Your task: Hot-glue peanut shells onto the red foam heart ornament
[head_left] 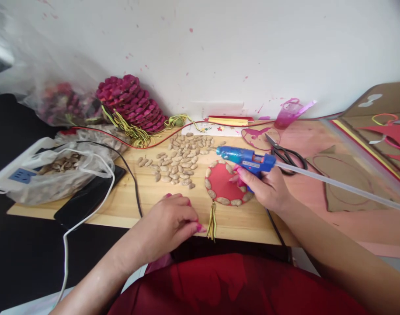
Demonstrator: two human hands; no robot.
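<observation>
Our right hand point(272, 190) grips the glue gun point(239, 156) over the red disc point(224, 181) on the desk point(245, 225), nozzle point(218, 150) leftward, presumably for safety; our left hand point(173, 223) curls beside the tassel point(212, 221) — pinching anything, we cannot tell — seemingly handy for the peanuts point(175, 169).

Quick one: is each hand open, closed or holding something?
Left hand: fingers curled, beside the tassel; whether it holds anything cannot be told.
Right hand: closed, holding the blue glue gun.
</observation>
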